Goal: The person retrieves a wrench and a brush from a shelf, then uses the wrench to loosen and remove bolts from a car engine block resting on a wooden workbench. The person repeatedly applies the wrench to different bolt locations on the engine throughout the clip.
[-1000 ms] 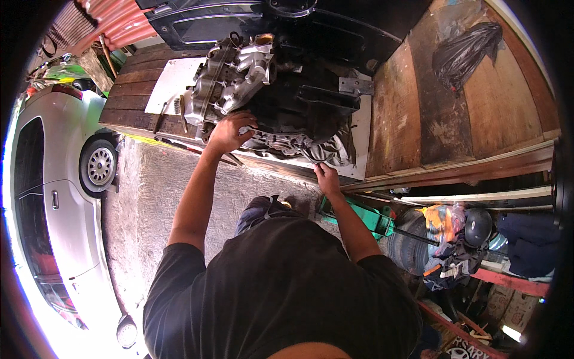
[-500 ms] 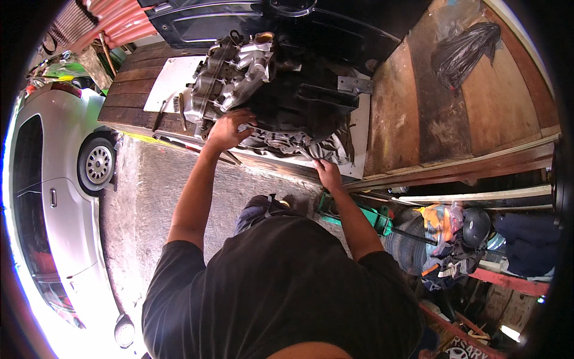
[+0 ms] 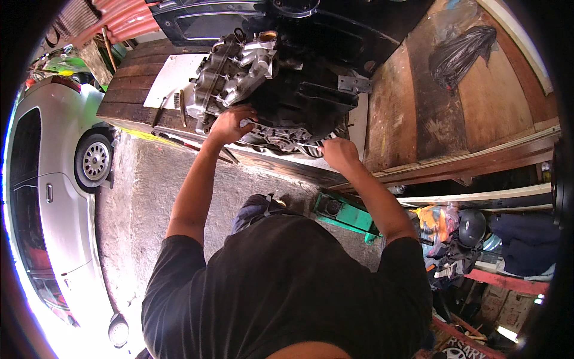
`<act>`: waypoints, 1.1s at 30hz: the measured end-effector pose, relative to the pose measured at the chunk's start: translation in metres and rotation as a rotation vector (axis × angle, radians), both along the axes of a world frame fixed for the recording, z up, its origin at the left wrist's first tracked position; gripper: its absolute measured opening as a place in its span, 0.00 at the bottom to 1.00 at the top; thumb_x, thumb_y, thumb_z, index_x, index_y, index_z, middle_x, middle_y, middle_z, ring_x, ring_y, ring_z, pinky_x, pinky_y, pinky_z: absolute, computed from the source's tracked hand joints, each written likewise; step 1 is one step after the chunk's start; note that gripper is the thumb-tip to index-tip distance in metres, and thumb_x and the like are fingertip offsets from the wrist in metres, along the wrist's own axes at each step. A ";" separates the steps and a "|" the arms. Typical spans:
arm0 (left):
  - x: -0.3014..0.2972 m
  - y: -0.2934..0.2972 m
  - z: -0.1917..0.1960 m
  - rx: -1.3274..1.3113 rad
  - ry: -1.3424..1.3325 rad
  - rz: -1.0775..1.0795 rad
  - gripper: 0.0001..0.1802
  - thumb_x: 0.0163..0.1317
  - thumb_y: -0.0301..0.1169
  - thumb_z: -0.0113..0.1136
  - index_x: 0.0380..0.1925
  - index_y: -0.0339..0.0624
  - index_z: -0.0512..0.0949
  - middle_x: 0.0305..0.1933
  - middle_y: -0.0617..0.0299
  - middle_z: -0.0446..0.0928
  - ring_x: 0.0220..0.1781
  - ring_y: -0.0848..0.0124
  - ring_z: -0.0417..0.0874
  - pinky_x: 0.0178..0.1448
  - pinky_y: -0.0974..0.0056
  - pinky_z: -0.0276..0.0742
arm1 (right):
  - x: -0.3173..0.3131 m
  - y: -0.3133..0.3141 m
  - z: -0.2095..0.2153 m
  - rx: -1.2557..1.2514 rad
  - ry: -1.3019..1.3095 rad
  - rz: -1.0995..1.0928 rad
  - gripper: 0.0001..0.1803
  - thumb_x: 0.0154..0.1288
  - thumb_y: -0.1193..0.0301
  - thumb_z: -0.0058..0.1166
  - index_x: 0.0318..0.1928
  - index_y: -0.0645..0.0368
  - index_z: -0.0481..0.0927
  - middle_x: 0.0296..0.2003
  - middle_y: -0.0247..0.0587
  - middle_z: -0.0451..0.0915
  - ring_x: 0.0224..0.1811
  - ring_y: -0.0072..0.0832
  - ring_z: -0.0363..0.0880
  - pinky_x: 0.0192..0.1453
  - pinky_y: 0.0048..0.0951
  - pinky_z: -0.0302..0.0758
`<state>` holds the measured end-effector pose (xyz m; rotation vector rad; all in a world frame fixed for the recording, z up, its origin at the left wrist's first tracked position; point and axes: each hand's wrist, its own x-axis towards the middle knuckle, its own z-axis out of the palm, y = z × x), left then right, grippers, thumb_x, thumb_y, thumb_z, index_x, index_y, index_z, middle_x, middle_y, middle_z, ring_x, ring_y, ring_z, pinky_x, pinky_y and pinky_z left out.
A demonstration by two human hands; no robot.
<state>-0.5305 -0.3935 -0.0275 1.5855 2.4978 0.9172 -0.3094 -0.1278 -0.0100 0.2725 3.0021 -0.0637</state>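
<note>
A car engine (image 3: 287, 99), dark in the middle, lies on a bench with a silver ribbed cover (image 3: 212, 78) on its left side. My left hand (image 3: 232, 124) is at the engine's near left edge, fingers curled around a small shiny piece that they mostly hide. At the near right corner my right hand (image 3: 339, 153) is closed around the end of a slim silver hand tool (image 3: 310, 145). The tool runs leftward to the metal parts on the engine's near face (image 3: 281, 136). Its far end and exact kind cannot be made out.
On the wooden bench (image 3: 128, 90), a brush (image 3: 182, 106) lies beside a white board (image 3: 170, 78). A black plastic bag (image 3: 463, 57) lies on boards to the right. A green floor jack (image 3: 347, 214) stands below; a silver car (image 3: 57, 179) is parked left.
My right hand has moved up and slightly right along the engine's near edge, and its elbow has swung outward. My left hand stays in nearly the same place.
</note>
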 end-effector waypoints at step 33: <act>0.003 -0.002 0.006 0.019 0.035 -0.013 0.15 0.57 0.37 0.65 0.42 0.43 0.83 0.55 0.54 0.80 0.61 0.55 0.76 0.65 0.55 0.72 | 0.046 -0.042 -0.175 -1.104 0.552 -0.385 0.11 0.72 0.66 0.51 0.37 0.61 0.81 0.20 0.30 0.70 0.21 0.18 0.64 0.27 0.25 0.64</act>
